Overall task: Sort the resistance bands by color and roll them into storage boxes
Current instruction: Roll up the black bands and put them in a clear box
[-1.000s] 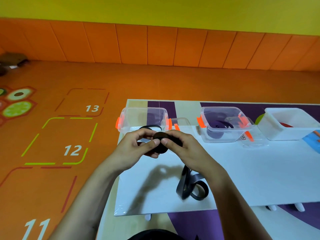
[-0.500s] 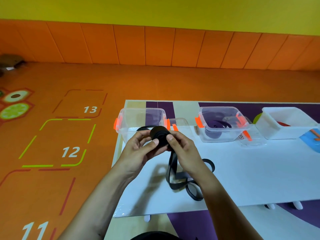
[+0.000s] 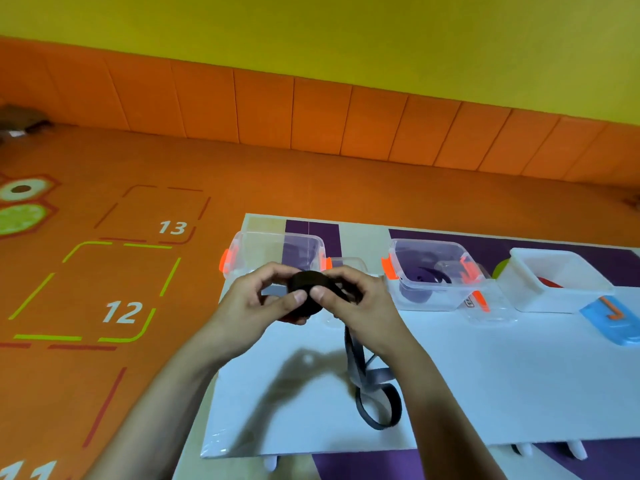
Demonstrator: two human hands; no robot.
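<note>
A black resistance band (image 3: 306,292) is partly wound into a tight roll. My left hand (image 3: 256,299) and my right hand (image 3: 360,303) both pinch that roll above the white table (image 3: 485,375). The band's loose tail (image 3: 374,393) hangs down from my right hand and loops on the table. Behind my hands stands a clear storage box (image 3: 277,251) with orange clips. A second clear box (image 3: 429,271) to the right holds purple bands. A white box (image 3: 554,282) further right shows something red inside.
A clear lid (image 3: 491,303) leans in front of the purple box. A blue object (image 3: 613,317) lies at the table's right edge. The table's left and front edges are close. Orange floor with numbered squares (image 3: 121,310) lies to the left.
The roll has grown a little as both hands turned it. The hanging tail has shortened and its loop has shifted on the table. The camera view has tilted.
</note>
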